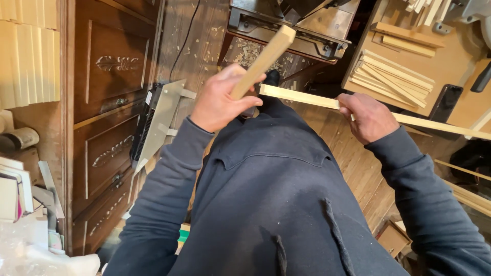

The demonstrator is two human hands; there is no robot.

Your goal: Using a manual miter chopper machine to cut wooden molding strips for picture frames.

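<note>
The place was a woodworking workshop. Wood shavings and chips (245,53) lay scattered over the plank floor (358,168) at the upper middle of the frame, just below a dark woodworking machine (291,25) at the top edge. At the upper right, a surface (450,66) of pale board carried a loose stack of thin wooden strips (391,76), with more offcuts (424,10) above it. Cut pale boards (28,56) stood stacked at the upper left. A carved wooden cabinet with drawers (110,102) ran down the left side. More long wooden slats (468,194) lay at the lower right.
</note>
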